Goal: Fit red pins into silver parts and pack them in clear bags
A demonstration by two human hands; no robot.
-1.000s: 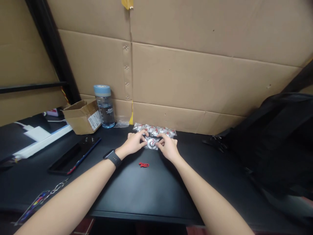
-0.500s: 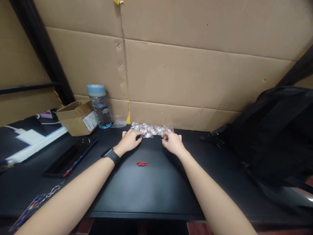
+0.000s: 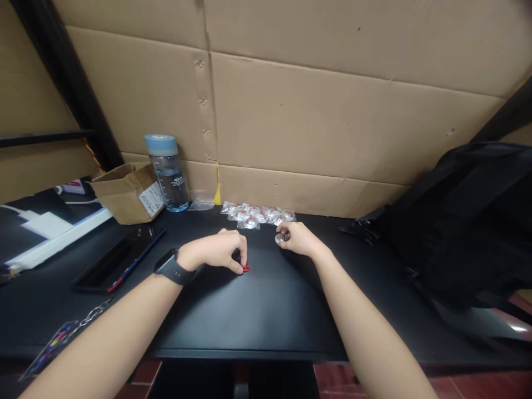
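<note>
My left hand (image 3: 226, 250), with a dark watch (image 3: 172, 267) on its wrist, pinches a small red cord (image 3: 247, 269) at the middle of the black desk (image 3: 257, 316). My right hand (image 3: 300, 238) grips a round silver disc (image 3: 280, 238) by its edge, a little above or on the desk; its fingers partly cover it. Behind both hands, several silver discs in clear plastic bags (image 3: 250, 221), with red bits on them, lie in rows near the cardboard wall.
A blue-lidded water bottle (image 3: 168, 180) and an open cardboard box (image 3: 124, 194) stand at the back left. In front of them lie a dark tablet (image 3: 112, 266) and a pen (image 3: 139, 259). A keychain (image 3: 60, 341) lies near the left front edge. A black backpack (image 3: 461, 238) occupies the right side.
My left hand has come back from the bagged discs and closed on the red cord. My right hand has drawn slightly toward me, now with a silver disc in its fingers.
</note>
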